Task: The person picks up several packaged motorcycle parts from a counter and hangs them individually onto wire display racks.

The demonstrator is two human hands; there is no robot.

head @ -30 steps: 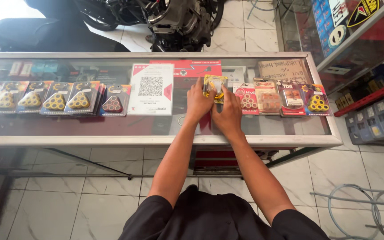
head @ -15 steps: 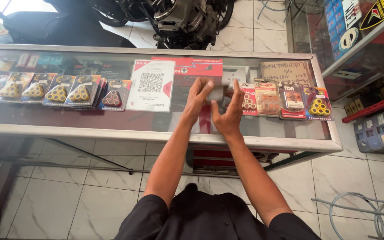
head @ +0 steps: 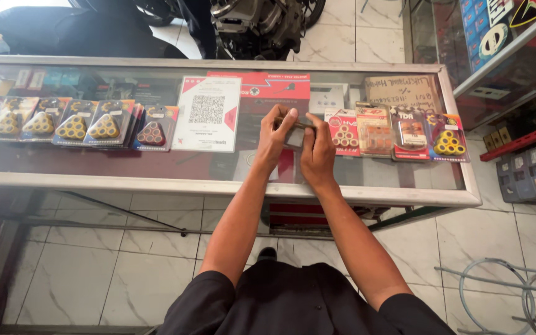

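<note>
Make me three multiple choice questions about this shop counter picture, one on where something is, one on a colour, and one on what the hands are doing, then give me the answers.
1. Where does the white card with the square code lie?
A. On the glass counter, left of the hands
B. On the tiled floor
C. On the shelf at the right

2. What colour are the rollers in the packet at the far right of the counter?
A. Blue
B. Yellow
C. White

3. What are the two hands doing?
A. Resting flat and apart on the glass
B. Hanging at the person's sides
C. Holding one small flat packet between them

Answers:
1. A, since the card lies on the glass counter beside the left hand.
2. B, since yellow discs show through that packet.
3. C, since the left hand and right hand meet around the small packet above the glass.
</note>
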